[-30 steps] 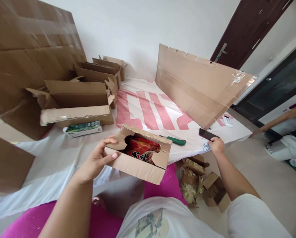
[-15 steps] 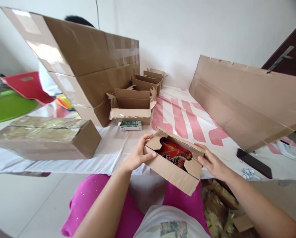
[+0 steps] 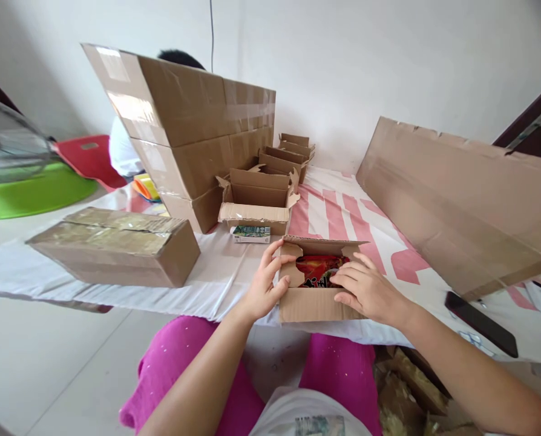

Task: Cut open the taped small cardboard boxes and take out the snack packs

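Your small box sat open at the near edge of the worktop, about midway along it, long side towards you. A red packet with black lettering lay inside, partly covered by the box's left end flap and your right hand.

Your left hand held the box's left end, thumb at the front corner, fingers set apart along the end flap. Your right hand lay over the box's right end, fingers loosely bent and slightly spread above the packet, thumb apart on the front side; whether the fingertips pressed packet or flap, I could not tell.

Behind the box and to its left, a green-and-white carton lay just in front of the nearest open box; more open boxes ran from there towards the far edge. A stack of large boxes stood alongside them, a person mostly hidden beyond it. A taped box lay near the near edge, well left of your hands. A phone lay towards the near right corner, and a cardboard sheet stood along the right side.
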The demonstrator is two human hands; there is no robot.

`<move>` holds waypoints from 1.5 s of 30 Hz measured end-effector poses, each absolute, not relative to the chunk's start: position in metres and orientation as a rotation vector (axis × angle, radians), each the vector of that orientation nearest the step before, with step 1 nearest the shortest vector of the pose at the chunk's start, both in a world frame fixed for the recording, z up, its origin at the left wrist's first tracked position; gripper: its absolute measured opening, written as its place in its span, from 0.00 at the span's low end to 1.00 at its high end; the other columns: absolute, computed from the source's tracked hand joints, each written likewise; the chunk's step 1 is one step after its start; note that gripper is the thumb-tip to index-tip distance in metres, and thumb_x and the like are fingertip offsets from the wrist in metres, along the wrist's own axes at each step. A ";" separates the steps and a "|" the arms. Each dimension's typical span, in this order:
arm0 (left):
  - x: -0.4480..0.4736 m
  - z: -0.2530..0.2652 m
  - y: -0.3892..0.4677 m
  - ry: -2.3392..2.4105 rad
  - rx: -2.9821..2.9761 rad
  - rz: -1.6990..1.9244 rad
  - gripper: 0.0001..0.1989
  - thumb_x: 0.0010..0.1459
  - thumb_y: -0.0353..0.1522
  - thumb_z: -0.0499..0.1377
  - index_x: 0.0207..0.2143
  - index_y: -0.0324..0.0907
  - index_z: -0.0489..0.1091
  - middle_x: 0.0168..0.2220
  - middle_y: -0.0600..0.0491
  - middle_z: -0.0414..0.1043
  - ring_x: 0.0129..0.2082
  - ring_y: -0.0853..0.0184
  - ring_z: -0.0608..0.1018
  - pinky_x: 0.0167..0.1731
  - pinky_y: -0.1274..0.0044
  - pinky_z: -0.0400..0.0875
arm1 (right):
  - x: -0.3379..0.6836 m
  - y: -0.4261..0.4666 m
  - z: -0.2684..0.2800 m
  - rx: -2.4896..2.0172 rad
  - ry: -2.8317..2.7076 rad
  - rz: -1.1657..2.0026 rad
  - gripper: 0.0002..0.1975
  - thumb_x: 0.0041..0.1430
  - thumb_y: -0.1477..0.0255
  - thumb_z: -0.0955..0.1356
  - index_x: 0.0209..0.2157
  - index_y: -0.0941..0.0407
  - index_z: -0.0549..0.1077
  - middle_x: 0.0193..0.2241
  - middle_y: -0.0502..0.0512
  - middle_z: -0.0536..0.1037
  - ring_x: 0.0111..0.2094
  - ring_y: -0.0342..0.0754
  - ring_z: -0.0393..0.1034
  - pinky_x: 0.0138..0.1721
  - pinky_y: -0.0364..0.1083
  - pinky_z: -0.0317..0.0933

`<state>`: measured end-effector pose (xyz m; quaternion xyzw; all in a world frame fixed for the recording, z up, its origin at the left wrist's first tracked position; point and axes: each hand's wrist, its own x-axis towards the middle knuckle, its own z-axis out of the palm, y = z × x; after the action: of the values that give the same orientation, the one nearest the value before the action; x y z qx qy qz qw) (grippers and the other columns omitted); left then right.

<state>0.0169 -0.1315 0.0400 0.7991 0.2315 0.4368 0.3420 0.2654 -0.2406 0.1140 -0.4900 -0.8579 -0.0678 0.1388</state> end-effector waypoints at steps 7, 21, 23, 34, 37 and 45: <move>0.014 0.035 -0.127 0.566 2.069 1.004 0.26 0.66 0.44 0.48 0.63 0.48 0.57 0.71 0.48 0.34 0.70 0.51 0.47 0.66 0.59 0.47 | 0.291 -0.237 0.126 -1.744 -2.353 -0.579 0.11 0.65 0.69 0.64 0.44 0.55 0.76 0.39 0.58 0.80 0.41 0.54 0.71 0.46 0.55 0.57; 0.015 0.032 -0.124 0.487 2.025 1.053 0.31 0.64 0.47 0.51 0.66 0.50 0.51 0.70 0.44 0.38 0.69 0.49 0.47 0.63 0.54 0.50 | 0.305 -0.202 0.107 -1.983 -2.211 -0.622 0.19 0.59 0.67 0.69 0.51 0.55 0.73 0.37 0.62 0.74 0.40 0.59 0.70 0.39 0.54 0.64; 0.015 0.032 -0.124 0.491 2.022 1.065 0.31 0.62 0.48 0.53 0.64 0.50 0.53 0.70 0.44 0.39 0.69 0.48 0.48 0.63 0.53 0.50 | 0.296 -0.198 0.106 -1.816 -2.267 -0.625 0.12 0.60 0.71 0.67 0.46 0.55 0.75 0.39 0.62 0.74 0.43 0.59 0.69 0.42 0.55 0.65; 0.020 0.027 -0.126 0.478 2.046 0.988 0.44 0.53 0.46 0.64 0.66 0.49 0.47 0.69 0.41 0.38 0.69 0.46 0.46 0.64 0.54 0.50 | 0.277 -0.193 0.095 -1.896 -2.548 -0.105 0.28 0.56 0.61 0.72 0.55 0.58 0.69 0.46 0.65 0.78 0.46 0.58 0.74 0.46 0.53 0.66; 0.021 0.026 -0.126 0.472 2.034 0.992 0.45 0.50 0.46 0.67 0.65 0.50 0.49 0.69 0.41 0.38 0.69 0.47 0.47 0.64 0.54 0.50 | 0.277 -0.192 0.097 -1.972 -2.563 -0.100 0.24 0.55 0.61 0.72 0.52 0.55 0.73 0.43 0.62 0.79 0.44 0.57 0.75 0.43 0.51 0.66; 0.023 0.031 -0.129 0.500 2.131 1.039 0.31 0.51 0.43 0.67 0.55 0.46 0.62 0.68 0.40 0.41 0.69 0.47 0.51 0.64 0.54 0.53 | 0.281 -0.186 0.092 -1.718 -2.667 -0.147 0.03 0.57 0.74 0.69 0.30 0.53 0.77 0.32 0.55 0.76 0.39 0.52 0.71 0.40 0.49 0.64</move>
<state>0.0232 -0.1295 0.0306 0.8233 0.1931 0.4013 0.3519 0.2812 -0.1861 0.0917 -0.5410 -0.8396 -0.0462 -0.0171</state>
